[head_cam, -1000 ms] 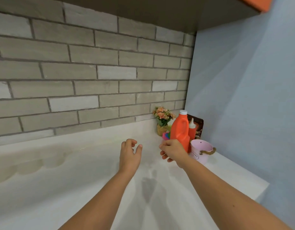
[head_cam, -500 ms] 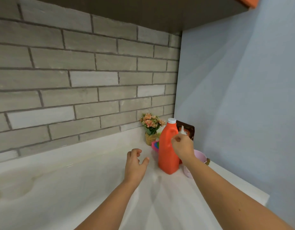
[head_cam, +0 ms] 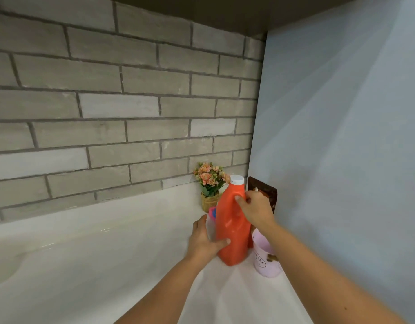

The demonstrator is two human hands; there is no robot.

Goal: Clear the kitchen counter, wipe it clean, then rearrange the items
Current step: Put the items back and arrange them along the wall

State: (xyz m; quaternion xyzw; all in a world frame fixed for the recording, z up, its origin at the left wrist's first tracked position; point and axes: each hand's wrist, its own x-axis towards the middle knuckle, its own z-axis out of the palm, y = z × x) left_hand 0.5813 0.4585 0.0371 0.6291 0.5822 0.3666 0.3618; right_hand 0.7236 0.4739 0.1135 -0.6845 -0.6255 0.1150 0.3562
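Observation:
An orange bottle (head_cam: 232,232) with a white cap stands upright on the white counter (head_cam: 108,265) near the far right corner. My right hand (head_cam: 254,209) grips its handle near the neck, thumb on the front. My left hand (head_cam: 203,239) wraps around the bottle's lower left side, thumb across the front. Behind the bottle a pink and blue item (head_cam: 212,212) is partly hidden. A pink bucket (head_cam: 263,257) with lettering stands right of the bottle, close under my right forearm.
A small pot of orange flowers (head_cam: 210,187) sits against the brick backsplash. A brown pouch (head_cam: 266,194) leans in the corner by the blue wall (head_cam: 342,136). A dark cabinet underside runs overhead. The counter's right edge ends near the blue wall.
My right hand has gone from near the bottle's neck to gripping its handle. My left hand moved right from the bare counter onto the bottle's lower side. The view shifted closer.

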